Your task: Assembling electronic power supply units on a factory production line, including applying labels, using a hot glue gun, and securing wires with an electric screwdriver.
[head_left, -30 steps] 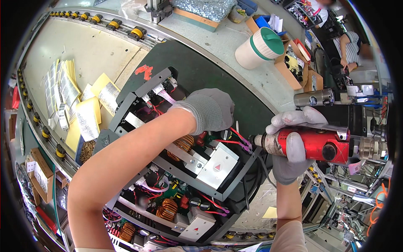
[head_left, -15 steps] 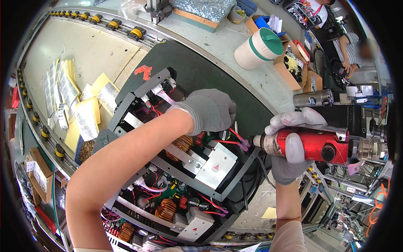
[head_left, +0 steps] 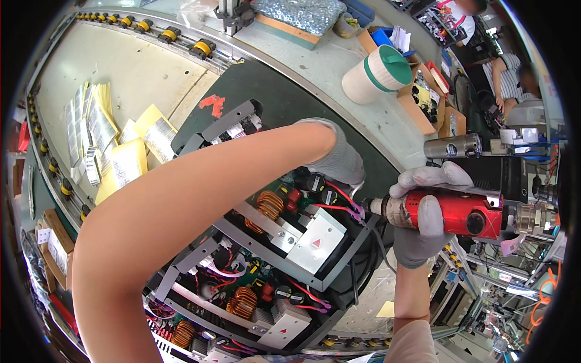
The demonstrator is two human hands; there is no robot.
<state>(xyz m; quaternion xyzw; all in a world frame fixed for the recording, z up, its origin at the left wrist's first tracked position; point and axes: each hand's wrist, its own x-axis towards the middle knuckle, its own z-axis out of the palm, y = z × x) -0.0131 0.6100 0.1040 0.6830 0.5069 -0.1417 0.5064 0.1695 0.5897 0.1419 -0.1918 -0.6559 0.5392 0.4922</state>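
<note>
My right hand, in a grey glove with a pale coating, is wrapped round a red power screwdriver. Its nose points left, close to pink-sleeved wire ends at the corner of an opened electronics unit. That unit has a grey metal frame, a copper-wound coil, black capacitors and a silver block with a red triangle mark. My left hand, also gloved, reaches down at the unit's far right edge beside a white wire. Its fingers are hidden behind the wrist and glove.
More opened units stand nearer me. Yellow-backed label sheets lie to the left by a roller track. A white jug with a green lid, a metal flask and parts boxes stand beyond. Another person sits far right.
My left hand has moved right and down over the unit's far edge, its forearm now covering more of the unit. The right hand and screwdriver have hardly shifted.
</note>
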